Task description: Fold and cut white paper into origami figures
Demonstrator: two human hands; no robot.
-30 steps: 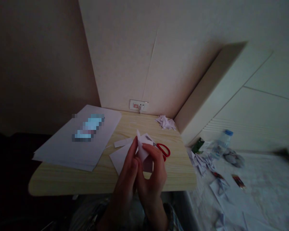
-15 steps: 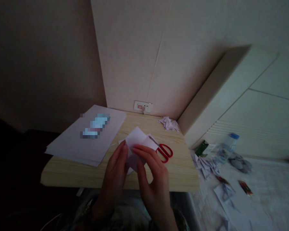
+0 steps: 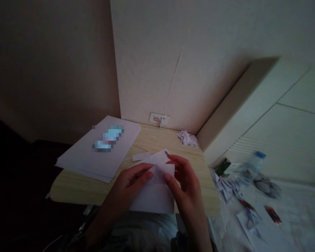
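Both my hands work a white sheet of paper (image 3: 154, 196) that lies over the front edge of a small wooden table (image 3: 76, 190). My left hand (image 3: 132, 182) presses its fingers on the sheet's left part. My right hand (image 3: 185, 182) pinches a folded flap near the sheet's top edge. The sheet hangs partly over the table's front edge toward me. The red scissors seen earlier are hidden behind my right hand.
A stack of white paper (image 3: 99, 147) lies at the table's left. A small paper strip (image 3: 141, 156) and a heap of folded pieces (image 3: 187, 137) sit farther back. A wall socket (image 3: 159, 119) is behind. Right, a bed holds paper scraps (image 3: 227, 187) and a plastic bottle (image 3: 253, 164).
The paper came down from being held up in the air to lying flat on the table's front edge. Both hands moved lower onto it, covering the scissors.
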